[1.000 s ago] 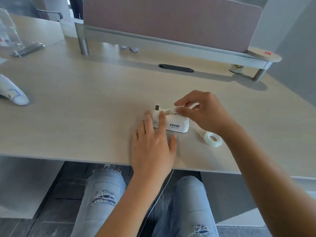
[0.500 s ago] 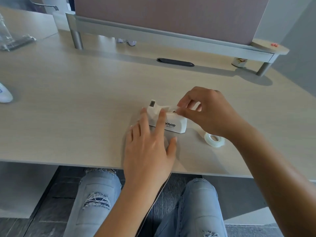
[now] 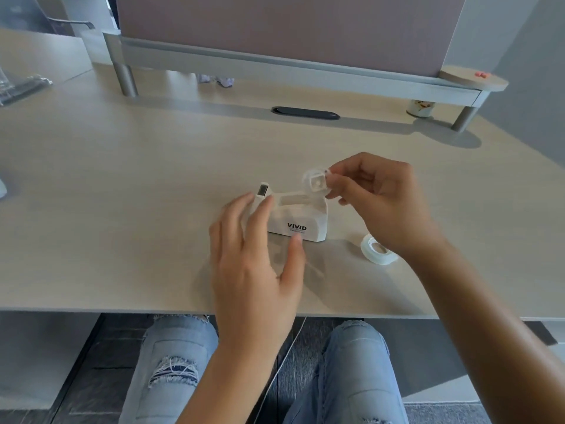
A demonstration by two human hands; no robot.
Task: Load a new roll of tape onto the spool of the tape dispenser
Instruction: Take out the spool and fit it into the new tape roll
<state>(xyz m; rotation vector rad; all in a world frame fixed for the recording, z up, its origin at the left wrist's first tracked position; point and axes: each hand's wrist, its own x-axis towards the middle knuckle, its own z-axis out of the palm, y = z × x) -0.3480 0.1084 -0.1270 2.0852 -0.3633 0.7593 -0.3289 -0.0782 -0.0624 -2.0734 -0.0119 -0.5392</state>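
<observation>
A white tape dispenser point(image 3: 301, 220) marked VIVID stands on the desk point(image 3: 122, 209), its cutter end to the left and its well empty. My right hand point(image 3: 376, 206) pinches a clear plastic spool point(image 3: 316, 180) just above the dispenser's right end. My left hand point(image 3: 256, 264) hovers at the dispenser's left front with fingers spread, fingertips at its side; I cannot tell if they touch. A roll of clear tape point(image 3: 377, 249) lies flat on the desk to the right of the dispenser, partly under my right wrist.
A raised shelf on metal legs point(image 3: 275, 68) runs along the back, with a dark cable slot point(image 3: 305, 113) in front of it. A small patterned cup point(image 3: 420, 108) sits under the shelf's right end. The near desk edge is just behind my left wrist.
My right hand has lifted the clear spool up and out of the dispenser. My left hand's fingers have spread and eased off the dispenser's front.
</observation>
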